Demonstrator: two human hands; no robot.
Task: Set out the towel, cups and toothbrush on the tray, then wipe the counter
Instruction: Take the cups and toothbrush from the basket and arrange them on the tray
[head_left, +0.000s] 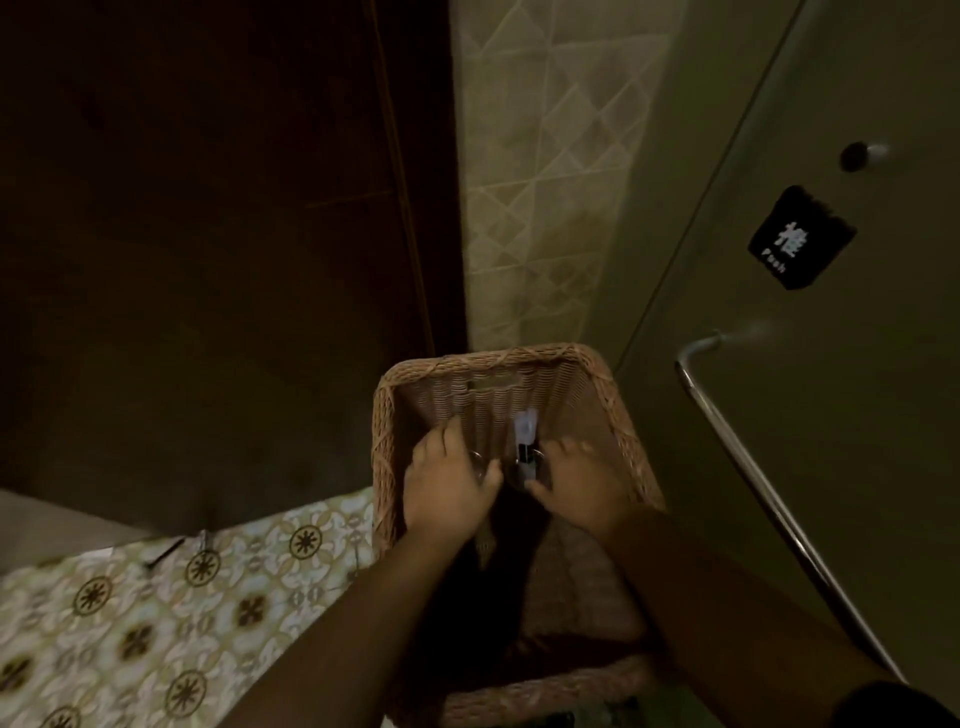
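A woven wicker basket (587, 374) stands on the floor below me, and both my hands reach down into it. My left hand (447, 478) curls around a clear glass cup (480, 464) whose rim shows by my fingers. My right hand (576, 483) grips a second clear cup (535, 460) that is mostly hidden. Between my hands stands a wrapped toothbrush packet (524, 434), white on top and dark below, seemingly inside the right cup. No towel or tray is in view.
A glass door (779, 130) with a metal handle bar (737, 431) and a black push sign (800, 236) stands at the right. A dark wooden panel (208, 234) fills the left. Patterned floor tiles (156, 623) lie at the lower left.
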